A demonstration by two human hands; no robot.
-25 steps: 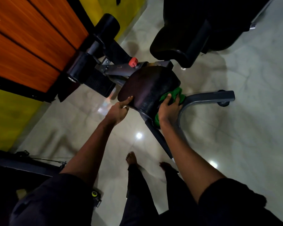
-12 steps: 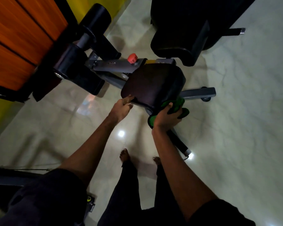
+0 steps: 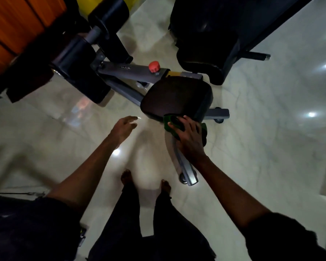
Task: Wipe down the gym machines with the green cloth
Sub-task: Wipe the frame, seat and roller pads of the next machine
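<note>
Green cloth (image 3: 169,127) is located at the near edge of the black seat pad (image 3: 177,97), where the grey frame leg (image 3: 186,170) emerges; it is held against the leg by the right hand (image 3: 190,140), thumb on one side, fingers curled over the other; the left hand (image 3: 123,127) is positioned apart from the machine, empty, fingers loosely extended; a red knob (image 3: 154,66) is mounted on the beam beyond the pad.

There is one small dark label (image 3: 125,67) on the grey bar (image 3: 139,74) of the machine (image 3: 177,97), near the red knob (image 3: 154,66). It has pale letters on it, but they are too small and blurry to read. No other words show.
</note>
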